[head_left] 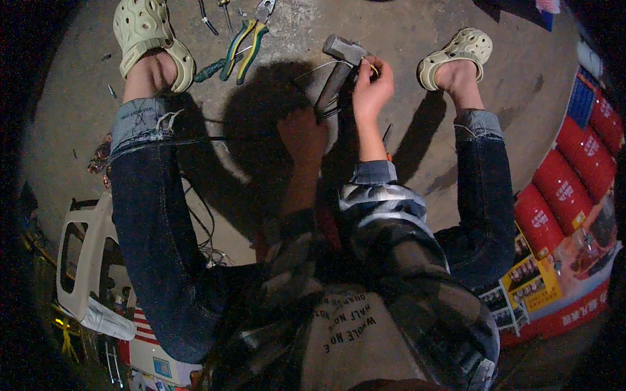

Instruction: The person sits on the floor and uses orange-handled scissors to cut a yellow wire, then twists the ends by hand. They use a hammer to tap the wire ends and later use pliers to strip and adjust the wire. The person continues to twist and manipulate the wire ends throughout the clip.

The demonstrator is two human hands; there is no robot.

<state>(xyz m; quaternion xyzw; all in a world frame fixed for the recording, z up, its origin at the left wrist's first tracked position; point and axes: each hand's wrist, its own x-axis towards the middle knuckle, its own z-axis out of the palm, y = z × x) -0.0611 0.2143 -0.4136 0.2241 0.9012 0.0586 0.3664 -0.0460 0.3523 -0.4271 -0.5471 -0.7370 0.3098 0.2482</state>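
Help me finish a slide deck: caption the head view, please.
Right hand pinches a thin wire beside a hammer; left hand in shadow, pliers on the floor.

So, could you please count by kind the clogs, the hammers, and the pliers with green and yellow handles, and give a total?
Clogs: 2 (left clog, right clog)
Hammer: 1
Green-and-yellow-handled pliers: 1
Total: 4

This looks like a makeshift workshop, perhaps in a garage or storeroom; which one is hard to tell. The bare, stained concrete floor (391,23) serves as the work surface, with a hammer (345,50) and green-and-yellow-handled pliers (255,45) on it. Red printed packaging (564,186) lines the right side, suggesting stored goods
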